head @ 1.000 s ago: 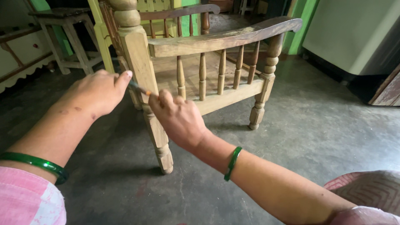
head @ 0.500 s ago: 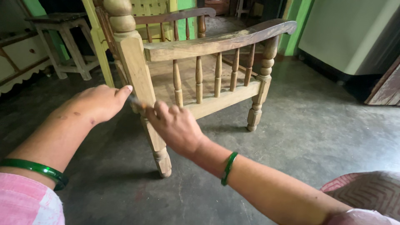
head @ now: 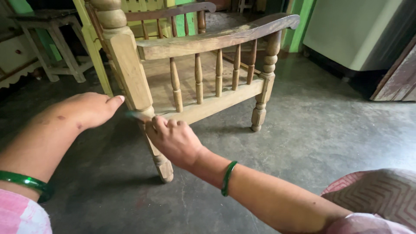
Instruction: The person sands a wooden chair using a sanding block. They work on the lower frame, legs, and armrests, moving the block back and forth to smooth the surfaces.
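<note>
Floor (head: 329,143): bare grey concrete; the chair and a small wooden stool (head: 47,39) at far left stand on it.
Wooden armchair (head: 203,73): unpainted, with a row of turned spindles under the armrest; it sits closer and larger in view than half a second ago, so the head has leaned in.
Front leg (head: 130,69): square post with turned knobs above and below; both hands work at its lower part, where the seat rail joins.
Left hand (head: 93,108): fist loosely closed, thumb pointing at the post; it has dropped lower on the leg than in the earlier views. What its grip holds cannot be told.
Right hand (head: 173,138): fingers curled in a narrow grip on a thin, blurred strip (head: 138,116) pressed against the post; it too has slid down the leg.
Change: the rubbing contact has moved down the post, so the work seems to be advancing along the leg.
Bangles: green, one on each wrist (head: 228,177).
</note>
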